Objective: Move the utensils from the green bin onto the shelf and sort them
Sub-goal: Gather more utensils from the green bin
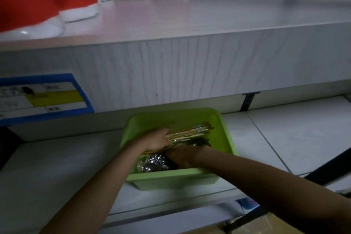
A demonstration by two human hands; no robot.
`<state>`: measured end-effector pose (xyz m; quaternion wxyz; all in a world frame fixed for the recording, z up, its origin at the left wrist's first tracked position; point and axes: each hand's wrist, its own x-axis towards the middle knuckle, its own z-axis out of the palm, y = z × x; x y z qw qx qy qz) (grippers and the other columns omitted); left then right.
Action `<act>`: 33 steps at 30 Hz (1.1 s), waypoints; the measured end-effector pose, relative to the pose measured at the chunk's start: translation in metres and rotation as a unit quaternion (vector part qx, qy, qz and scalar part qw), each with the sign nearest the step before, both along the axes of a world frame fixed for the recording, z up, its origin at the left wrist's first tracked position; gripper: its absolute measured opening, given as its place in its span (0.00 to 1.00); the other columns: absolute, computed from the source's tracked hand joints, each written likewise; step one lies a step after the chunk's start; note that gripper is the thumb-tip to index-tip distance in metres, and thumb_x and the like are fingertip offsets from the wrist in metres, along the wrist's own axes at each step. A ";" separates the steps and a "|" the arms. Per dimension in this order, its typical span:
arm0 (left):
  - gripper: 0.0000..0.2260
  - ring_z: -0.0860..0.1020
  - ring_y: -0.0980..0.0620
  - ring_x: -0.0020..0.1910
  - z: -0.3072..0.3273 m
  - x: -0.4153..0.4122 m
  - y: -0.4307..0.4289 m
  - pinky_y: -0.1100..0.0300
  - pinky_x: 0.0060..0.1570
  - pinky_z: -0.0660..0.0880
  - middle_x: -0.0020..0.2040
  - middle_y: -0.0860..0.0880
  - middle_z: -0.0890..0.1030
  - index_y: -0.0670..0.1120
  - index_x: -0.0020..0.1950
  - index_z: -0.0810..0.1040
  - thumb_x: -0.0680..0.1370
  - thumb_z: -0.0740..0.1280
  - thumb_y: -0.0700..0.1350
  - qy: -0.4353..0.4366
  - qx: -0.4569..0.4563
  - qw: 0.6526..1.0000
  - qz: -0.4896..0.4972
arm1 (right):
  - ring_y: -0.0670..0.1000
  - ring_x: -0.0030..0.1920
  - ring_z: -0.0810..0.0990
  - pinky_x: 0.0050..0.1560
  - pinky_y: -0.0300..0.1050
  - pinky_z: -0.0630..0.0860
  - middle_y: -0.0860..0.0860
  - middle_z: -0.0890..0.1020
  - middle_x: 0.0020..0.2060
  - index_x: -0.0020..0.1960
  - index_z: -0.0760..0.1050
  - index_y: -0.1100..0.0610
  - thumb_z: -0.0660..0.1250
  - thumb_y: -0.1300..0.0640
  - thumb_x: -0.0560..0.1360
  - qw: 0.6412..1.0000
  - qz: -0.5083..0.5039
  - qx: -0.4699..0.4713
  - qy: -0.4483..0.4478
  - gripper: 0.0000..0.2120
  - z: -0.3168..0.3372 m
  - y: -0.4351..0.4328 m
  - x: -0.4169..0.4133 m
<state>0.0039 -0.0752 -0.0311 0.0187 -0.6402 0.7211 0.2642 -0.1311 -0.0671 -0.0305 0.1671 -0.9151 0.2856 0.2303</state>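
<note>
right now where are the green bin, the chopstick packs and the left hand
green bin (pixel 171 175): head view, on its near rim
chopstick packs (pixel 191 131): head view, on the middle of the bundle inside the bin
left hand (pixel 156 138): head view, on the back of the hand

Both your forearms reach forward and converge, bare to the elbow. Your left hand (pixel 156 139) lies palm down, fingers stretched forward and close together, wrist straight. Your right hand (pixel 183 156) sits just beside it, lower and in shadow, fingers curled under; its grip cannot be made out.
</note>
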 end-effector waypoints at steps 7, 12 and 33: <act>0.17 0.75 0.45 0.57 0.006 0.004 0.002 0.57 0.53 0.72 0.61 0.41 0.76 0.41 0.64 0.71 0.79 0.63 0.49 0.027 0.006 1.000 0.008 | 0.58 0.66 0.71 0.67 0.51 0.69 0.58 0.73 0.67 0.70 0.66 0.57 0.66 0.54 0.76 0.994 -0.039 0.078 -0.059 0.24 -0.004 -0.007 0.004; 0.17 0.76 0.44 0.56 0.010 0.004 0.003 0.58 0.51 0.72 0.60 0.41 0.77 0.41 0.64 0.71 0.78 0.64 0.47 0.031 0.007 0.999 0.010 | 0.57 0.67 0.71 0.66 0.47 0.68 0.57 0.73 0.67 0.72 0.62 0.54 0.68 0.56 0.74 0.988 -0.089 0.103 -0.079 0.29 0.000 -0.012 -0.004; 0.05 0.70 0.54 0.33 0.081 0.024 0.000 0.70 0.28 0.65 0.38 0.50 0.72 0.40 0.52 0.75 0.79 0.60 0.36 0.134 -0.044 0.990 0.029 | 0.54 0.61 0.75 0.56 0.37 0.67 0.56 0.76 0.63 0.70 0.66 0.59 0.63 0.54 0.78 0.955 -0.169 0.100 -0.224 0.22 0.076 -0.031 -0.024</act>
